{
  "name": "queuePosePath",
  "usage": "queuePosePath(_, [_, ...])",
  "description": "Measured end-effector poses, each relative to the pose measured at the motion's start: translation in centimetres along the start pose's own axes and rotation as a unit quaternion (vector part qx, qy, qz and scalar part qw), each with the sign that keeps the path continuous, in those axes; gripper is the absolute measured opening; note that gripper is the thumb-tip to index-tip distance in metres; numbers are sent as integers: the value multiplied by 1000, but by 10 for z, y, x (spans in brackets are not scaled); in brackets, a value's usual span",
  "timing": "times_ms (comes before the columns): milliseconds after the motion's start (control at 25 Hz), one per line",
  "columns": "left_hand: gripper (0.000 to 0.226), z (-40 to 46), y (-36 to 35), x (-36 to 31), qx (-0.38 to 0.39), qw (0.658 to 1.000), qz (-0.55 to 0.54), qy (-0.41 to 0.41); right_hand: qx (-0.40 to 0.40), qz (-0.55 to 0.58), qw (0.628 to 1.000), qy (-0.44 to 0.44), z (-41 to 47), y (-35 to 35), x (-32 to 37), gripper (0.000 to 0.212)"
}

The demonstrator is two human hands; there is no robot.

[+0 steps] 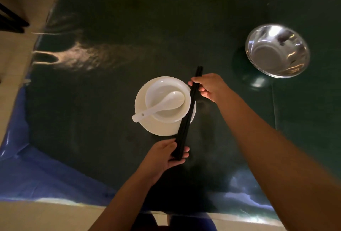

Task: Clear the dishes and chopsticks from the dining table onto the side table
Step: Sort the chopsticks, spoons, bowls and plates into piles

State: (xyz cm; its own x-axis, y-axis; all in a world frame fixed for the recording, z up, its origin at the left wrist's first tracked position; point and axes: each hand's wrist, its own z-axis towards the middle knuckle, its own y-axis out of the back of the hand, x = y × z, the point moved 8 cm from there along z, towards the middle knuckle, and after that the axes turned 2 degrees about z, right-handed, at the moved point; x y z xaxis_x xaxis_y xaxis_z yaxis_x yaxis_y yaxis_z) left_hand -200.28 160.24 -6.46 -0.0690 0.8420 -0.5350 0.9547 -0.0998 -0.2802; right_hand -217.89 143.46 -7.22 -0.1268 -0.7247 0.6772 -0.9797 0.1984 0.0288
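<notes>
A pair of black chopsticks (187, 118) runs diagonally across the right side of a white plate (162, 129). My right hand (210, 87) pinches their far end, and my left hand (166, 156) grips their near end. On the plate stands a white bowl (167, 90) with a white ceramic spoon (158, 106) lying in it, handle pointing out to the left. Everything rests on a dark green table cover (110, 92).
A stack of shiny steel bowls (277, 50) sits at the right of the table. The table's left edge meets a pale floor, with dark chair legs (11, 18) at the upper left. A blue sheet (36, 171) hangs at the near left edge.
</notes>
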Motion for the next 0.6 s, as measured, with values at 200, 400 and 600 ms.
queuePosePath(200, [28,-18,-24,-22,53,997,39,-34,-19,9,997,72,-26,44,24,15])
queuePosePath(400, [21,-42,-39,-68,80,988,81,-101,-6,-3,991,131,-61,46,89,17])
queuePosePath(600, [21,-68,-5,-117,46,983,81,-159,61,-10,983,172,-79,-18,152,15])
